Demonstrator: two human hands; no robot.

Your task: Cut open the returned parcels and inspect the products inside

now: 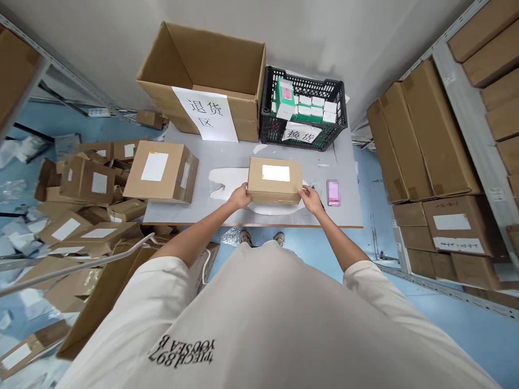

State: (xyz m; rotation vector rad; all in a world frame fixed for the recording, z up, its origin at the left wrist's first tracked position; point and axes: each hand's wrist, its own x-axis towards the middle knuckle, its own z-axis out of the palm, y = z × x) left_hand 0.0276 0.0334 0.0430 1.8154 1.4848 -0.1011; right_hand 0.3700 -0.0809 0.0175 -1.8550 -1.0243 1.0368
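Between my two hands is a closed brown cardboard box (274,186) with a white label on its upper face. My left hand (240,196) grips its left end, fingers closed at the lower corner. At the opposite end, my right hand (311,199) pinches the right edge. Under the box lies a white sheet (227,176) with a torn left side. A phone with a pink screen (333,193) rests just right of my right hand. To the left, a larger taped carton (158,170) with a white label sits at the table's edge.
A big open carton (243,116) and a black plastic crate (302,143) of green-and-white small boxes stand at the back of the grey table (251,218). Discarded boxes (87,181) pile up on the left floor. Shelved cartons (438,135) line the right.
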